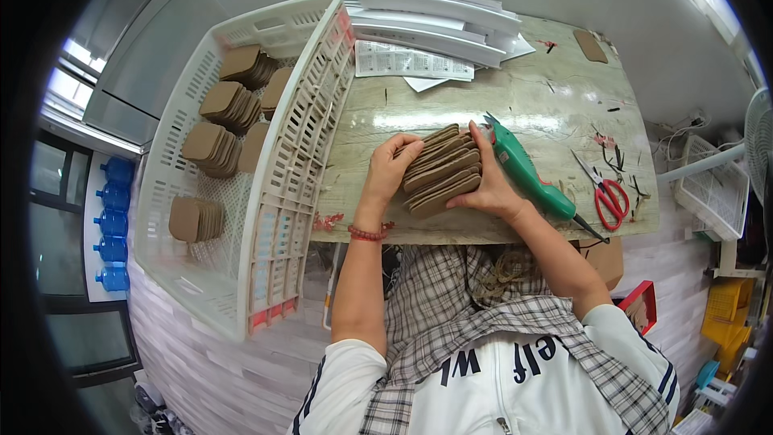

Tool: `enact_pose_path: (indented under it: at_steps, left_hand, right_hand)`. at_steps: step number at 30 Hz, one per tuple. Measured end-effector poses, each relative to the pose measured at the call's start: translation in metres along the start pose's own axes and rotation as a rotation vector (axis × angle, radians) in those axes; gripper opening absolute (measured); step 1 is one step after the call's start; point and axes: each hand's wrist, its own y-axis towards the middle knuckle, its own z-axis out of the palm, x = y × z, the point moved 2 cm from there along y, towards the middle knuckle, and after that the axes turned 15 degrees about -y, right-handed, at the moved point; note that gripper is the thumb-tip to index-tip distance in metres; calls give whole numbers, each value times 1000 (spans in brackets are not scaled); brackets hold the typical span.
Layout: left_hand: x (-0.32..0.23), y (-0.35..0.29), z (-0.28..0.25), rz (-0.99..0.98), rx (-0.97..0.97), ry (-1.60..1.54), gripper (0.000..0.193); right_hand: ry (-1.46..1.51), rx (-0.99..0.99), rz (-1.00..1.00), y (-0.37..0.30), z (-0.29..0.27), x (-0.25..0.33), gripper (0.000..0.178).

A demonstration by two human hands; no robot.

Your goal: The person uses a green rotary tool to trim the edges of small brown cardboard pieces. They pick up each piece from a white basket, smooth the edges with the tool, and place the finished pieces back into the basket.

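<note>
Between my two hands is a stack of brown rounded-corner pads (441, 171), held over the near part of the table. My left hand (392, 163) grips the stack's left side, fingers bent over its upper edge. On the right side my right hand (490, 180) wraps round it, thumb along the lower edge. The pads fan slightly apart in layers. Just right of my right hand lies a green handheld power cutter (527, 171) with a black cord. Red-handled scissors (609, 200) lie further right.
A white plastic crate (256, 217) at left holds several stacks of brown pads (211, 149). Paper sheets (439, 28) are piled at the table's (378, 113) back. One flat brown pad (590, 46) lies at the far right corner. Dark scraps (618, 157) lie near the scissors.
</note>
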Motion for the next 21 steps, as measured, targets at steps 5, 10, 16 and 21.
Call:
enact_pose_path:
  at_steps: [5,10,16,21]
  left_hand:
    - [-46,-4,17,303,-64,571,41]
    - [-39,-13,72,472,-225,999,54]
    - [-39,-45,71,600,20,899,89]
    - [-37,-57,58,326,142,1043,121]
  right_hand:
    - [-52,-71,-30,7,10,3,134]
    - [-233,-74,-45,3,3,14,132]
    - [23,-69,-160,-2,8,7,132]
    - [-41,15,-137,-3,-1,14,132]
